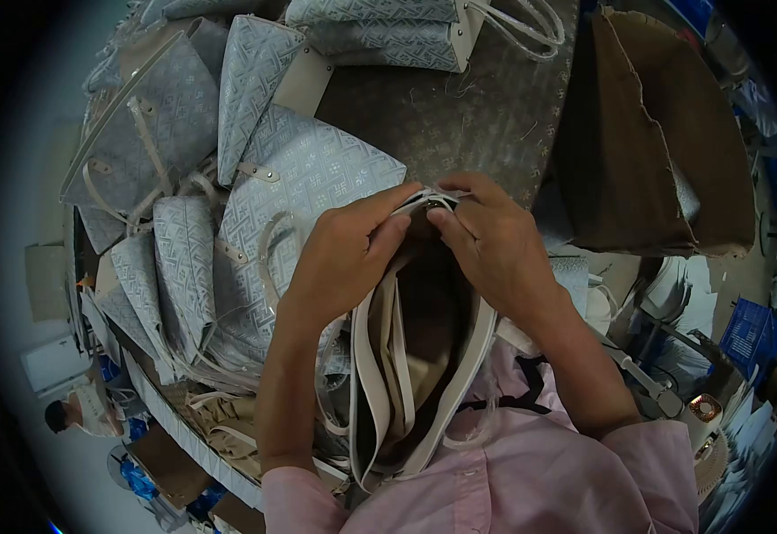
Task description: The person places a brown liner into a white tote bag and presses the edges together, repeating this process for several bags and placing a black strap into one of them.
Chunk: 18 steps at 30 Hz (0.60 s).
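A handbag with a cream rim [467, 374] stands upright and wide open against my body, its mouth facing up. Inside it, a brown lining and a tan inner pocket [396, 356] show. At the far end of the mouth, my left hand [346, 251] pinches the rim between thumb and fingers. My right hand [501, 238] grips the same end from the other side, close to the left. A small dark metal part lies between the two thumbs, too small to name. The bag's outer sides are mostly hidden.
Silver-grey patterned handbags [317, 165] are heaped on the table at left, with more bags [388, 36] at the back. A dark brown tabletop [388, 107] shows beyond my hands. An open cardboard box [611, 151] stands at right. Another person [86, 411] is far left.
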Each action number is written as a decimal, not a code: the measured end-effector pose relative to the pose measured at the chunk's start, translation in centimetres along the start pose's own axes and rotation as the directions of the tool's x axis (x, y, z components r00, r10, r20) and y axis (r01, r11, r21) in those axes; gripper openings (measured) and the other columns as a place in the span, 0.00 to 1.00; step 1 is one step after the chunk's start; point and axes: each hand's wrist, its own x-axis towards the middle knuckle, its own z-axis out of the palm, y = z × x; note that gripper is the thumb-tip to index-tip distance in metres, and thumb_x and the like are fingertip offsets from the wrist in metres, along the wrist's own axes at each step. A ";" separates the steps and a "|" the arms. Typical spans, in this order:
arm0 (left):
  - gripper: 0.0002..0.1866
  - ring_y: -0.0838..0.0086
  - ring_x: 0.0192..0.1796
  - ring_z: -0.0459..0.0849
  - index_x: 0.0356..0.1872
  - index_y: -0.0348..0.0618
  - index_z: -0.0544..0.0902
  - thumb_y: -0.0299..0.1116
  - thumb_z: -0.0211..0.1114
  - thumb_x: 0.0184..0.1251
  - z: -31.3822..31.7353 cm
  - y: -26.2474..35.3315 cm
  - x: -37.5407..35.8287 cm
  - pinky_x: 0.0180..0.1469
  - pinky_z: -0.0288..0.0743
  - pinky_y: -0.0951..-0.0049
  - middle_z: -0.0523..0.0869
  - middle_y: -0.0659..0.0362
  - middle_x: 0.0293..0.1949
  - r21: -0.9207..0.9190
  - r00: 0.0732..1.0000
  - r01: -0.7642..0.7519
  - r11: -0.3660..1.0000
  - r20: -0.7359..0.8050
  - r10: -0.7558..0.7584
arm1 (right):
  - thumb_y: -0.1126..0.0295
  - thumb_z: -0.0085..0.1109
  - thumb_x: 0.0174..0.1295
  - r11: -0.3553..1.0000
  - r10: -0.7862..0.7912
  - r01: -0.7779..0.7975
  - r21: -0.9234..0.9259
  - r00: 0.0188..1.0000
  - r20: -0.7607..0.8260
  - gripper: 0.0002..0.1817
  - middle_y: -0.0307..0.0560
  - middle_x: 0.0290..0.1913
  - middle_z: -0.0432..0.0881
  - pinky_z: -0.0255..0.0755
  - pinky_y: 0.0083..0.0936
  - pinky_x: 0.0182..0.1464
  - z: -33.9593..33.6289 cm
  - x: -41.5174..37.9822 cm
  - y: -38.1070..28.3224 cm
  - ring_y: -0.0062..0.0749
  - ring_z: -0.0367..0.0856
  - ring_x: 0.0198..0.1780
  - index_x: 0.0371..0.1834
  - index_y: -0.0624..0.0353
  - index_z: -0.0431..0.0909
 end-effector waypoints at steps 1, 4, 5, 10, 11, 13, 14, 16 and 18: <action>0.17 0.59 0.40 0.85 0.54 0.39 0.77 0.31 0.58 0.66 -0.6 0.4 -0.1 0.42 0.76 0.70 0.84 0.47 0.41 0.012 0.996 0.068 0.998 0.052 -0.068 | 0.73 0.58 0.59 1.000 -0.011 0.011 -0.009 1.000 0.015 0.12 0.59 0.42 0.80 0.72 0.34 0.34 0.1 0.0 -0.1 0.49 0.80 0.32 0.22 0.71 0.74; 0.17 0.56 0.42 0.84 0.55 0.39 0.76 0.30 0.59 0.65 -0.5 -0.1 -0.5 0.43 0.76 0.68 0.83 0.47 0.43 -0.006 0.994 0.080 0.997 0.075 -0.080 | 0.72 0.58 0.60 1.000 -0.013 0.014 -0.014 0.999 0.039 0.14 0.60 0.41 0.80 0.71 0.35 0.33 0.1 0.1 -0.3 0.50 0.79 0.31 0.20 0.70 0.72; 0.17 0.55 0.42 0.84 0.54 0.38 0.76 0.30 0.59 0.65 -0.2 -0.4 -0.4 0.43 0.76 0.68 0.83 0.47 0.45 -0.045 0.999 0.016 0.999 0.040 -0.014 | 0.72 0.58 0.60 1.000 -0.010 0.011 -0.020 0.999 0.048 0.14 0.60 0.41 0.80 0.71 0.35 0.33 0.0 0.2 -0.3 0.51 0.78 0.30 0.19 0.69 0.71; 0.14 0.63 0.41 0.82 0.50 0.37 0.77 0.29 0.60 0.63 0.3 -0.4 0.2 0.42 0.76 0.68 0.84 0.50 0.42 0.085 0.986 -0.165 0.983 0.001 0.166 | 0.70 0.53 0.62 0.999 0.027 -0.025 -0.026 0.998 0.056 0.12 0.54 0.40 0.80 0.73 0.41 0.38 0.2 0.1 -0.2 0.51 0.79 0.34 0.26 0.67 0.78; 0.12 0.51 0.42 0.82 0.46 0.36 0.78 0.29 0.60 0.62 0.4 -0.3 0.4 0.42 0.76 0.63 0.83 0.47 0.41 0.177 0.959 -0.273 0.946 -0.025 0.282 | 0.69 0.52 0.63 0.999 0.029 -0.027 -0.029 0.998 0.055 0.12 0.54 0.40 0.80 0.73 0.41 0.38 0.2 0.2 -0.2 0.51 0.79 0.34 0.27 0.66 0.78; 0.11 0.50 0.40 0.81 0.44 0.36 0.77 0.28 0.59 0.62 0.4 0.3 0.9 0.41 0.75 0.61 0.83 0.47 0.38 0.235 0.962 -0.265 0.935 0.004 0.271 | 0.69 0.51 0.63 0.999 0.038 -0.037 -0.031 0.998 0.053 0.12 0.54 0.39 0.80 0.73 0.40 0.38 0.4 0.2 -0.2 0.51 0.79 0.34 0.27 0.67 0.78; 0.10 0.49 0.39 0.81 0.42 0.36 0.77 0.27 0.59 0.61 0.4 0.5 1.1 0.40 0.74 0.59 0.82 0.47 0.36 0.291 0.966 -0.253 0.923 0.030 0.256 | 0.69 0.51 0.63 0.998 0.048 -0.046 -0.031 0.997 0.056 0.12 0.54 0.39 0.80 0.73 0.40 0.38 0.4 0.2 -0.1 0.51 0.79 0.34 0.27 0.67 0.78; 0.08 0.49 0.38 0.80 0.39 0.36 0.77 0.27 0.58 0.61 0.2 0.2 1.7 0.39 0.74 0.58 0.82 0.47 0.34 0.280 0.959 -0.282 0.918 0.060 0.277 | 0.69 0.50 0.64 0.998 0.040 -0.038 -0.043 0.998 0.058 0.13 0.55 0.39 0.80 0.73 0.40 0.38 0.3 0.3 0.0 0.52 0.79 0.34 0.27 0.67 0.78; 0.06 0.49 0.36 0.80 0.37 0.35 0.77 0.26 0.58 0.61 -0.1 -0.2 2.0 0.38 0.73 0.57 0.82 0.47 0.32 0.272 0.949 -0.314 0.910 0.101 0.297 | 0.70 0.50 0.64 0.998 0.038 -0.036 -0.050 0.998 0.053 0.13 0.55 0.39 0.79 0.73 0.40 0.38 0.2 0.2 0.1 0.52 0.79 0.34 0.26 0.67 0.78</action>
